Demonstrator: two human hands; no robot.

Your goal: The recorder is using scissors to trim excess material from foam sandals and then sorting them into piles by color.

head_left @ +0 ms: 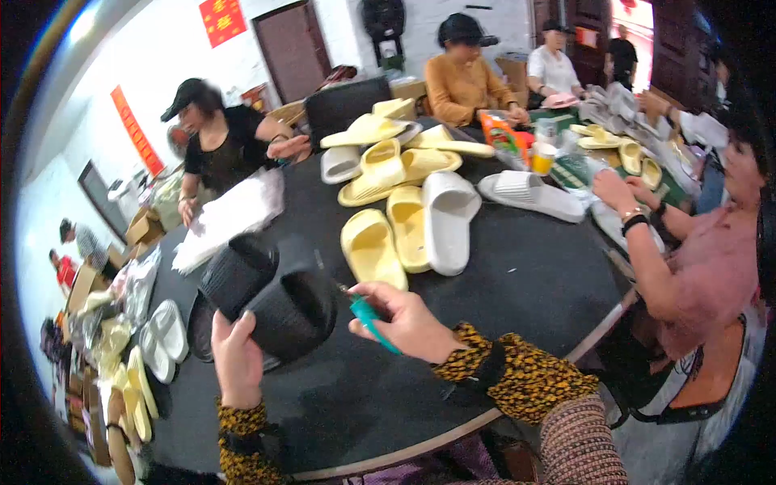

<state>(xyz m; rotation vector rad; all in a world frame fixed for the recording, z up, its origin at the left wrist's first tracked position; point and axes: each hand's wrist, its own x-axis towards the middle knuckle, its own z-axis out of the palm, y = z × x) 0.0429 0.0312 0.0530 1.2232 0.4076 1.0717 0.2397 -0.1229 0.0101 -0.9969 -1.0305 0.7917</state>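
My left hand (238, 356) is closed on a pair of black slide slippers (295, 319), its thumb over the near edge. The slippers have ribbed straps and are held up above the dark table (388, 380). My right hand (408, 323) grips a teal-handled tool (372, 322) just right of the slippers. A thin metal tip sticks out from the handle toward them; it is blurred, so its exact kind is unclear. Beyond my hands lies a pile of yellow slippers (373, 249) with a few light grey slippers (451, 222).
White plastic bags (230, 218) lie by a person in black at the far left. More grey slippers (164, 341) and yellow slippers (139, 388) sit along the left edge. A person in pink works at the right; a yellow cup (543, 159) stands near the far side.
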